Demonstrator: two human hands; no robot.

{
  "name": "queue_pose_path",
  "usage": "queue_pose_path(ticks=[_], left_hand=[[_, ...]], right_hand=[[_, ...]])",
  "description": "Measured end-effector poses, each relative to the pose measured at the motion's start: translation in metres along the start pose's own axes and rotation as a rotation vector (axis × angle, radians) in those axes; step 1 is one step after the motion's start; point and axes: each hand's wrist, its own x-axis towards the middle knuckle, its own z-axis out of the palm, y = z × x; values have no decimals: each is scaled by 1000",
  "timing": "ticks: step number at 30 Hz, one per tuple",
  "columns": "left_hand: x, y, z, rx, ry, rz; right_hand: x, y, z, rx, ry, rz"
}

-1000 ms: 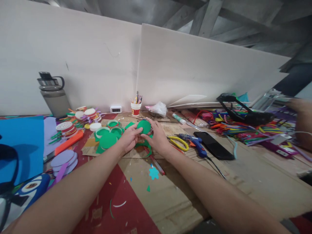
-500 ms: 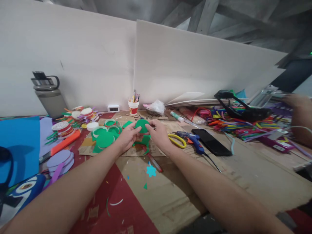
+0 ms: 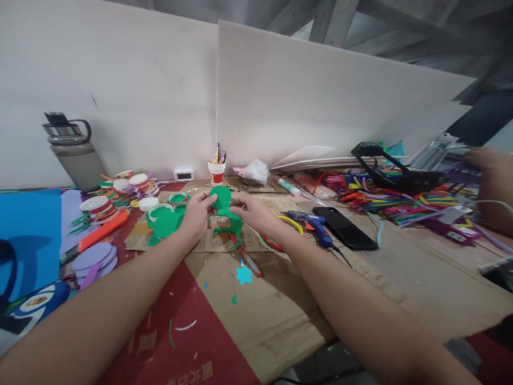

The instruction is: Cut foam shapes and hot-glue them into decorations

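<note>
My left hand point(image 3: 197, 214) pinches a round green disc point(image 3: 220, 197) by its left edge, holding it upright above the table. Close by on the right, my right hand point(image 3: 253, 213) has its fingertips closed at the upper edge of a green cut-out scrap point(image 3: 227, 231) with curved edges. Left of my hands lie more green pieces point(image 3: 166, 223), flat discs and shallow green-lined rings point(image 3: 177, 198). Under my right wrist are scissors with a yellow and red handle point(image 3: 273, 244), partly hidden. A red pen point(image 3: 251, 261) lies below the scrap.
A blue glue gun point(image 3: 320, 233) and black phone point(image 3: 345, 227) lie at right, before a pile of colourful pipe cleaners point(image 3: 371, 195). At left are an orange cutter point(image 3: 103, 231), purple discs point(image 3: 94, 259) and a bottle point(image 3: 76, 155). Another person's arm point(image 3: 495, 182) reaches in far right.
My right hand has come off the green disc and moved to the green scrap beside it. My left hand keeps the disc, shifted slightly left and up. The view has shifted a little.
</note>
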Motion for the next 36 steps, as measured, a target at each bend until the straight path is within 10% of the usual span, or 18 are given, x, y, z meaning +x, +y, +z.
queue_pose_path(ticks=[5, 18, 25, 30, 36], left_hand=[[3, 13, 2, 12, 62, 33], [3, 74, -20, 703, -734, -380], [1, 66, -15, 1034, -1080, -337], [0, 58, -11, 1117, -1027, -212], [-4, 59, -9, 1165, -1038, -237]], right_hand=[[-6, -2, -6, -294, -384, -111], [-6, 3, -1, -325, -139, 31], [0, -2, -24, 439, -147, 177], [-6, -11, -43, 843, -206, 151], [-22, -29, -61, 610, -898, 91]])
